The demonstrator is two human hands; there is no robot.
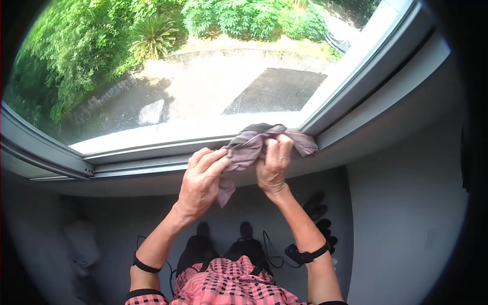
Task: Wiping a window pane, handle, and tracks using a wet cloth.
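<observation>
A mauve-grey cloth (249, 147) lies bunched over the lower window track, close to the corner where the sill meets the right-hand frame. My left hand (202, 178) is closed on its left end, and a loose tip of fabric hangs below the fingers. My right hand (274, 165) grips the cloth's middle with curled fingers; another end drapes out to the right against the frame. The metal window track (142, 166) runs leftward from the cloth. Whatever part of the track lies under the fabric is hidden.
Behind the glass are green bushes (76, 61) and a sunlit paved yard (198, 81). A grey wall (401, 203) rises on the right. Several dark shoes (325, 229) stand on the floor beside it. A pale bag-like object (81, 244) sits at the lower left. Black cables (274, 254) hang near my waist.
</observation>
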